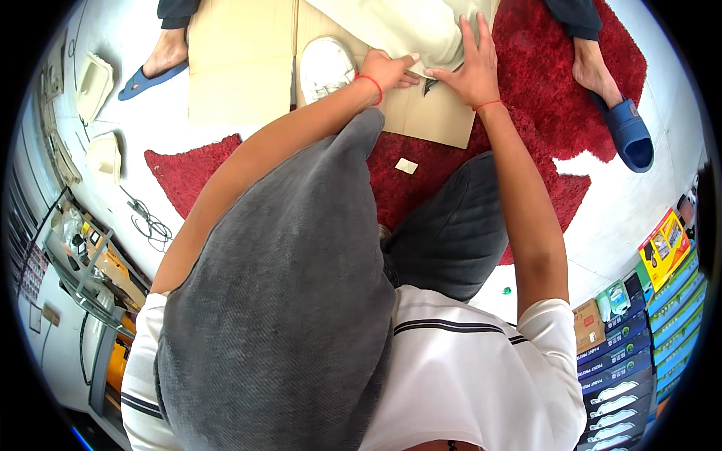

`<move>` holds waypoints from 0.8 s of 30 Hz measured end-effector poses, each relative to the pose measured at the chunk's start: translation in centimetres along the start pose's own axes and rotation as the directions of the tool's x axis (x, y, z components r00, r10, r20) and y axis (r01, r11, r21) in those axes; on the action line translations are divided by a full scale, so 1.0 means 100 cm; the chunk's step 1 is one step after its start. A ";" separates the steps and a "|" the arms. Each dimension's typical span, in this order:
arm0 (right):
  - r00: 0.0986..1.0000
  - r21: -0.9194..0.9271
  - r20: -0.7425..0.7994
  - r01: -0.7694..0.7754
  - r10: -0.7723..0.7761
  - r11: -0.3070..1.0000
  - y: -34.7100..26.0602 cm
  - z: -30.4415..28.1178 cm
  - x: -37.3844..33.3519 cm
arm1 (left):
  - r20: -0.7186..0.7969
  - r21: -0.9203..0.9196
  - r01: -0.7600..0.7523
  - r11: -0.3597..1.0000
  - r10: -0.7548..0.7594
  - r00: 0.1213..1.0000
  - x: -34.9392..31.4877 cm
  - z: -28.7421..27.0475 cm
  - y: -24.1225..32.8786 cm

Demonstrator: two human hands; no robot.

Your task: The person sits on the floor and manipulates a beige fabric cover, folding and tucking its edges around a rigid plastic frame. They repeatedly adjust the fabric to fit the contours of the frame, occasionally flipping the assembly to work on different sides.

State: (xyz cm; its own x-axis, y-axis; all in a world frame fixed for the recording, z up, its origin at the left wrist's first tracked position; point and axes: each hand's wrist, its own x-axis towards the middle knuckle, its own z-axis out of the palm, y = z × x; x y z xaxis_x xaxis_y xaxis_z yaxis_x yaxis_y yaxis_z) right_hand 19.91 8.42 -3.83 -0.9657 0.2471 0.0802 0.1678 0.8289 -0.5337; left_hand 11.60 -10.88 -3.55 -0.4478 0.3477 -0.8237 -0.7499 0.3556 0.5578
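Note:
A smooth, cream-coloured curved panel (pixel 398 26) lies at the top of the view on a cardboard sheet (pixel 425 124). My left hand (pixel 385 71) is at its near edge, thumb stretched along the rim and fingers curled beneath, gripping it. On the other side, my right hand (pixel 475 71) rests with fingers spread over the panel's corner and the thumb pointing in toward the left hand. Between the hands, a small dark pointed shape (pixel 430 86) shows at the panel's edge; what it is cannot be made out. The panel's far end runs out of view.
My white shoe (pixel 325 69) stands on the cardboard. Under it spreads a red shaggy rug (pixel 556 90) with a small pale card (pixel 406 165). Another person's feet in blue slippers (pixel 632 135) flank the cardboard. Cream parts (pixel 104 158) and a black cable (pixel 150 225) lie left; stacked boxes (pixel 620 368) stand right.

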 end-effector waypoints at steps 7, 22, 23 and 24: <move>0.998 0.004 0.049 -0.037 0.036 0.999 0.003 -0.011 0.007 | 0.024 0.122 0.050 0.991 -0.053 0.998 0.006 0.006 0.007; 0.989 0.004 -0.003 -0.149 0.149 0.989 -0.018 -0.015 0.002 | -0.050 0.268 0.208 0.941 -0.202 0.978 0.002 0.007 0.018; 0.988 0.001 -0.056 -0.146 0.146 0.989 -0.032 -0.027 0.001 | -0.064 0.311 0.214 0.926 -0.204 0.977 0.002 0.005 0.019; 0.984 0.004 -0.107 -0.145 0.144 0.989 -0.042 -0.032 -0.002 | -0.084 0.289 0.254 0.923 -0.239 0.967 -0.002 0.002 0.019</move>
State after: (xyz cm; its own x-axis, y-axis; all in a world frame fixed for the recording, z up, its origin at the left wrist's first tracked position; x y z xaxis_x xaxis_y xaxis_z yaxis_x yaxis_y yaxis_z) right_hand 19.98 6.46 1.11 -0.9044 0.4166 0.0922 0.3049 0.7823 -0.5432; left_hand 10.41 -10.10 -2.28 -0.2948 0.1780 -0.9388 -0.6650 0.6674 0.3353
